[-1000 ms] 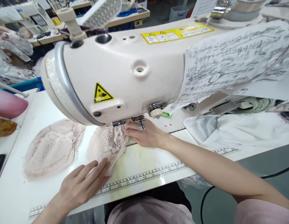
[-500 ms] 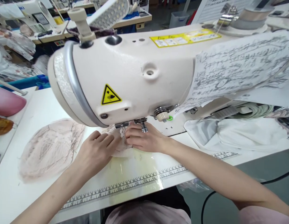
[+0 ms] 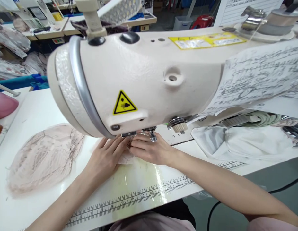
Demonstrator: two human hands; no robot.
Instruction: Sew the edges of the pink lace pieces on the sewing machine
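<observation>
Under the head of a sewing machine (image 3: 149, 77), my left hand (image 3: 107, 155) lies on a piece of pale pink lace fabric (image 3: 126, 159). Its fingers stretch forward, flat on the cloth, with their tips partly behind the machine. My right hand (image 3: 151, 148) is closed, its curled fingers pinching the lace's right side close to the left fingertips. The presser foot and needle are hidden by the machine head and my hands. Left of my left hand, a second pale pink lace piece (image 3: 45, 157) lies spread on the white table (image 3: 91, 195).
A printed ruler (image 3: 129, 199) runs along the table's front edge. White folded cloth (image 3: 257, 141) lies to the right, near a coiled green cord (image 3: 262, 118). Handwritten paper (image 3: 262, 73) hangs on the machine arm. A pink object (image 3: 4, 104) stands at the left edge.
The view has come closer to the machine and shifted slightly. My left fingers have straightened and flattened onto the lace. My right hand stays at the fabric, fingers still curled.
</observation>
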